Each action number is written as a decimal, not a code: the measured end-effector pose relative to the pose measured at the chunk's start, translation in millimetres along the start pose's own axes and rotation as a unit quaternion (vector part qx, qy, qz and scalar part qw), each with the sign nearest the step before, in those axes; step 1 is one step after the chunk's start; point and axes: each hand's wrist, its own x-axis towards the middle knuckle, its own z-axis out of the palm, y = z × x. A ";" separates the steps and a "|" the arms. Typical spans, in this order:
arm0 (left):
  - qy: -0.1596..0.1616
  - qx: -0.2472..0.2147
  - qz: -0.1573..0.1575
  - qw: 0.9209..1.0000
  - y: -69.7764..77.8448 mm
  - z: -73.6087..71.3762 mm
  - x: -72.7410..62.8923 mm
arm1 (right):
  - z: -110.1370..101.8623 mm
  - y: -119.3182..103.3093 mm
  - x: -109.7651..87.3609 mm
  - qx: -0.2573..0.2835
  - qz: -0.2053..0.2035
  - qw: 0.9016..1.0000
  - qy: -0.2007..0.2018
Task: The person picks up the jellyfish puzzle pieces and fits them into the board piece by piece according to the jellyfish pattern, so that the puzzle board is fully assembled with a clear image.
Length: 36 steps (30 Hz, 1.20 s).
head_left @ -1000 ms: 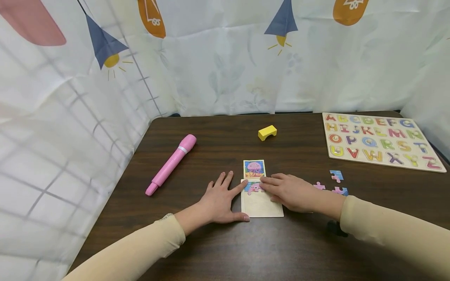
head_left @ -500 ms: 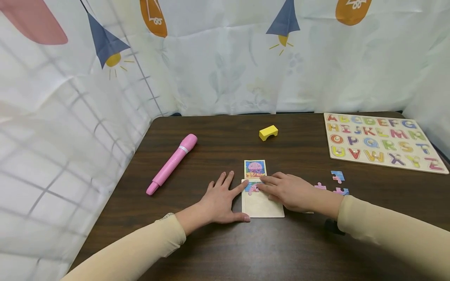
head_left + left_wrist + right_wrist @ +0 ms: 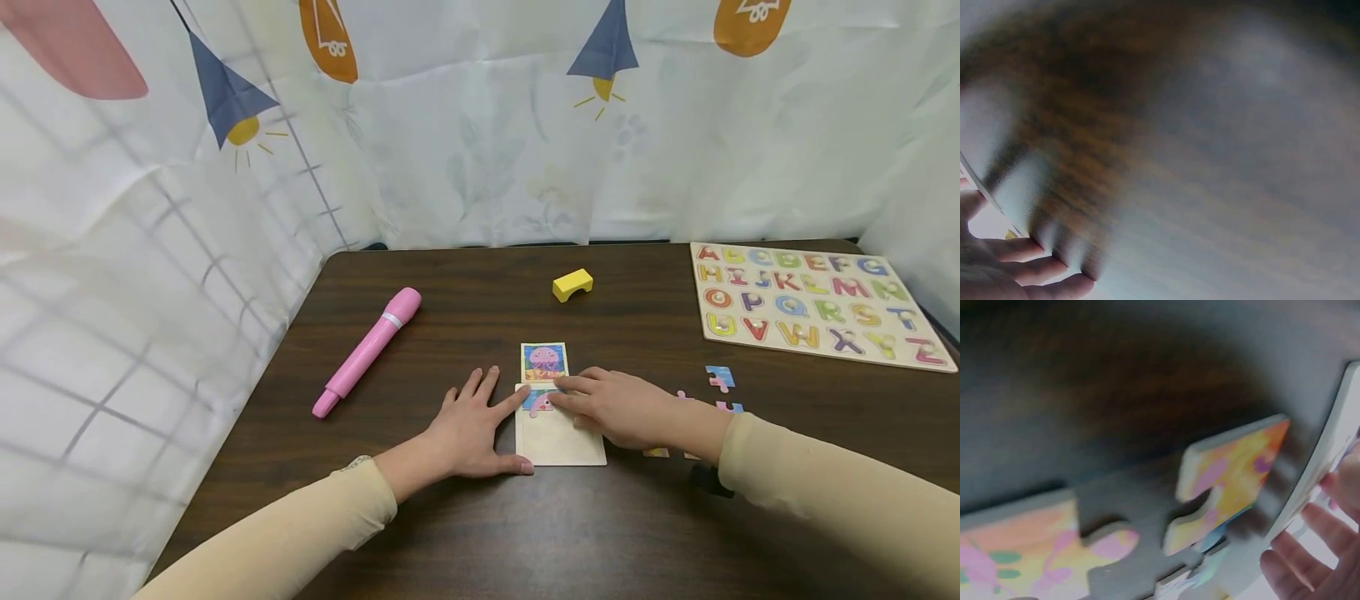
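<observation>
A pale wooden puzzle tray [image 3: 558, 442] lies flat mid-table, with blue-and-pink jigsaw pieces [image 3: 536, 403] along its far edge. Just beyond it is a jellyfish picture [image 3: 544, 362]. My left hand [image 3: 468, 429] lies spread at the tray's left side; its index fingertip touches the upper left corner and its thumb reaches the lower left one. My right hand [image 3: 626, 408] reaches over the tray's right side, fingertips pressing on the jigsaw pieces at the far edge and partly covering them. In the right wrist view, fingers [image 3: 1316, 537] extend over the tray edge [image 3: 1316, 462].
Loose jigsaw pieces [image 3: 720, 378] lie right of the right hand, some partly hidden under the forearm; an orange-yellow piece [image 3: 1235, 469] shows close up. A wooden alphabet board [image 3: 817, 304] sits back right, a yellow block [image 3: 572, 285] behind, a pink toy microphone [image 3: 367, 354] left.
The right hand has shifted very slightly left over the jigsaw pieces at the tray's far edge. Its forearm now covers more of the loose pieces. The left hand stays in place.
</observation>
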 end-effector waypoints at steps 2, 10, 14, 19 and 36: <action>-0.001 0.000 0.000 1.000 0.1 -0.1 0.3 | 1.5 2.6 -1.6 0.010 -0.006 1.000 0.000; 0.000 -0.005 -0.004 1.000 -0.8 0.7 0.1 | -5.2 15.1 -12.0 0.132 0.018 0.990 0.043; 0.003 -0.006 -0.003 1.000 -1.0 1.5 -0.1 | -11.2 36.9 -33.3 0.173 0.065 0.978 0.102; 0.005 -0.008 0.001 1.000 -0.8 1.8 -0.1 | -7.4 79.1 -77.3 0.200 0.152 0.957 0.148; 0.005 -0.007 0.000 1.000 0.2 1.1 -0.1 | 24.1 140.0 -144.4 0.253 0.252 0.928 0.104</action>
